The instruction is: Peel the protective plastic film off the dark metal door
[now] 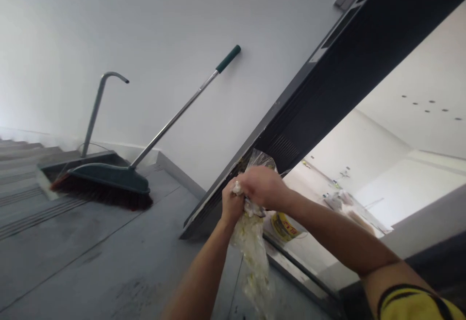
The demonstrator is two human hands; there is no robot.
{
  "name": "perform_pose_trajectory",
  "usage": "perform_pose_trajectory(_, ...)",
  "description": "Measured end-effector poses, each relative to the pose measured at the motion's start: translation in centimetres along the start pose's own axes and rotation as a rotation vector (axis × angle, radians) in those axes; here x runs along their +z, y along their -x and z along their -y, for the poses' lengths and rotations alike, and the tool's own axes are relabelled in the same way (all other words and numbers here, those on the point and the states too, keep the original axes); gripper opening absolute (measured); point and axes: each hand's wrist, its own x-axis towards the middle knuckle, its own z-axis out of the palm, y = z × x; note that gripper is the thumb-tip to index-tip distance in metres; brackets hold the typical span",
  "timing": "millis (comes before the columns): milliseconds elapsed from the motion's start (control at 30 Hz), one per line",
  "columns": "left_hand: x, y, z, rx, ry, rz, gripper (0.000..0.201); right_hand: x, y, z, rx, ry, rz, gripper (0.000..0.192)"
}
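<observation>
Two hands, left hand point(232, 204) and right hand point(262, 187), both pinching the crumpled clear plastic bag point(251, 247), which dangles below them, right of the green broom point(109, 179).

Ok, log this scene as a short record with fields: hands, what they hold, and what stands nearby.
left hand: left hand closed on the clear plastic bag
right hand: right hand gripping the bag's neck from above
bag: crumpled, hanging down, pale scraps inside
broom: broom on the floor, green-gripped handle against the white wall
dustpan: dustpan behind the broom head
doorway: dark door frame, yellow bucket beyond
</observation>
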Motion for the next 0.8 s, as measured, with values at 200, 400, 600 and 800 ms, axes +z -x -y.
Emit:
perform_pose_trajectory(200,-4.0,-0.7,3.9,-0.073,0.063,0.117,0.032,7.6,8.6,-7.1,0.468,0.068,-0.171,0.060)
perform_pose_trajectory(400,-7.2,-0.4,4.1,-0.166,-0.152,0.212,0.030,16.1,12.0,-6.3,0.562,0.071,-0.379,0.050)
perform_pose_trajectory(600,-7.1,-0.4,1.0,-0.179,-0.332,0.245,0.028,15.3,13.9,-10.8,0.666,0.084,-0.451,0.025)
perform_pose_trajectory(800,-6.1,-0.6,-1.4,-0.181,-0.547,0.064,0.040,14.2,15.4,-13.0,0.398,-0.045,-0.382,0.027)
